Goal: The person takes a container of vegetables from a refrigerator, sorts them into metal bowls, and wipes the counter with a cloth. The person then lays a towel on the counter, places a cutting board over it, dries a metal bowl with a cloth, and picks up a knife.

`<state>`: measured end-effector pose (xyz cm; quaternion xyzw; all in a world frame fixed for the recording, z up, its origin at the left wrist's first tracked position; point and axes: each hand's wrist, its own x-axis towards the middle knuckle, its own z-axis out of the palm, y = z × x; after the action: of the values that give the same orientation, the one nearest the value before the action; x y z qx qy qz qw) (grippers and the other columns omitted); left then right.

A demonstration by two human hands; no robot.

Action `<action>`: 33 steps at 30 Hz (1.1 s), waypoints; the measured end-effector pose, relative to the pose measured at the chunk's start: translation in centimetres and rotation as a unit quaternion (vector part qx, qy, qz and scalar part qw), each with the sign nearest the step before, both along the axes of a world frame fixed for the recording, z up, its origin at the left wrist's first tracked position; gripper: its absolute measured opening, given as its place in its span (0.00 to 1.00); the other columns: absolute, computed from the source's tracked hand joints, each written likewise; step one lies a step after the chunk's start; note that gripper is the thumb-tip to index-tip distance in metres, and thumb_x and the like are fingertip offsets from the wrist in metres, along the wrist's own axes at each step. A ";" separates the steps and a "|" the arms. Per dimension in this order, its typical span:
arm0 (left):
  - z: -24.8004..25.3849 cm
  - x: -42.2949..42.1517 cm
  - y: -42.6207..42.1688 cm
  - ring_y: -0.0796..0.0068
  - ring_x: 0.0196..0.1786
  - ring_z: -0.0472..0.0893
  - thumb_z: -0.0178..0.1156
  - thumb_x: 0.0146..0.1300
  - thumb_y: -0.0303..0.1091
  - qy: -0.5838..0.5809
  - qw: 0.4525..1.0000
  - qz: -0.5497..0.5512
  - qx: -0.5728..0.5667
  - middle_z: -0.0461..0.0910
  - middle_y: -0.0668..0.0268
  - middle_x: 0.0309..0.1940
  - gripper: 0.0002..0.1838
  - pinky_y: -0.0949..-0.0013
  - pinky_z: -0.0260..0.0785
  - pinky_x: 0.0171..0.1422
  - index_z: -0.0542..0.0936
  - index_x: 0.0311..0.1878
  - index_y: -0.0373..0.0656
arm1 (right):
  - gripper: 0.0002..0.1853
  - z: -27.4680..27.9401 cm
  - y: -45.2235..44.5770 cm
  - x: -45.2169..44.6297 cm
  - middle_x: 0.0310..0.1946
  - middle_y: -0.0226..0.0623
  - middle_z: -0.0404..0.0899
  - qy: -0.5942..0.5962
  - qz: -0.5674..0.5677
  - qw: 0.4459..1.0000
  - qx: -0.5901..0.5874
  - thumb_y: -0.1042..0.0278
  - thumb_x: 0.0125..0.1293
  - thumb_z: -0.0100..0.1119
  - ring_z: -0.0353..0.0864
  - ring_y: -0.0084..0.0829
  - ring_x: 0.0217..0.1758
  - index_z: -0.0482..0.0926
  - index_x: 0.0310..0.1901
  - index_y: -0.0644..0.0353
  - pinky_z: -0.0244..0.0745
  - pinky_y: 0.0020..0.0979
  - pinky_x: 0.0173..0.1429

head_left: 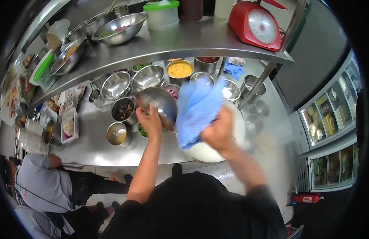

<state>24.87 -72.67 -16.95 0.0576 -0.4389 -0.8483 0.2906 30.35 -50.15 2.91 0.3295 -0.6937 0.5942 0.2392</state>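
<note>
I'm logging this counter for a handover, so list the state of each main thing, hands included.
Left hand: closed on the held bowl.
Held bowl: tilted.
Right hand: gripping the blue cloth.
Blue cloth: bunched, blurred.
Round green-lidded container: covered.
Yellow-food pot: uncovered, well filled.
Dark-food pot: uncovered, partly filled.
Red scale: reading illegible.

Scale (pixel 261 24) on shelf (pixel 188 39), right of tub (pixel 162 19); held bowl (pixel 163 104) left of cloth (pixel 197 113).

A steel shelf (pixel 164 45) overhangs a metal counter (pixel 86 149), near a refrigerator (pixel 332 144) and pale floor tiles (pixel 217 172).
</note>
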 end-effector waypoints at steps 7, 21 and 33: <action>1.9 2.8 7.3 0.66 0.33 0.81 0.55 0.59 0.22 -0.260 0.949 -0.126 -0.126 0.76 0.53 0.41 0.18 0.64 0.82 0.28 0.62 0.51 0.37 | 0.17 17.0 0.0 -9.9 0.31 0.43 0.79 0.254 -0.020 0.960 -0.117 0.60 0.57 0.68 0.78 0.38 0.35 0.78 0.34 0.68 0.74 0.37 0.40; -1.7 1.4 6.4 0.61 0.36 0.82 0.60 0.60 0.26 -0.306 0.921 -0.229 -0.080 0.74 0.50 0.41 0.25 0.57 0.83 0.39 0.57 0.55 0.39 | 0.09 -11.3 11.9 -1.9 0.44 0.45 0.81 0.003 -0.361 0.926 0.107 0.78 0.50 0.60 0.78 0.46 0.50 0.81 0.36 0.64 0.71 0.39 0.57; -3.8 5.9 5.9 0.74 0.25 0.75 0.54 0.70 0.48 -0.330 0.918 -0.214 -0.058 0.78 0.57 0.39 0.19 0.71 0.69 0.27 0.68 0.53 0.43 | 0.20 -28.2 25.5 -1.1 0.42 0.53 0.79 -0.223 -0.518 0.770 0.299 0.75 0.50 0.65 0.78 0.49 0.48 0.79 0.48 0.59 0.72 0.45 0.55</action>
<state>30.77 -66.75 -20.70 0.2216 -0.5605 -0.7959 -0.0566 29.24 -24.67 -25.34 -0.1667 -0.9357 0.1997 0.2382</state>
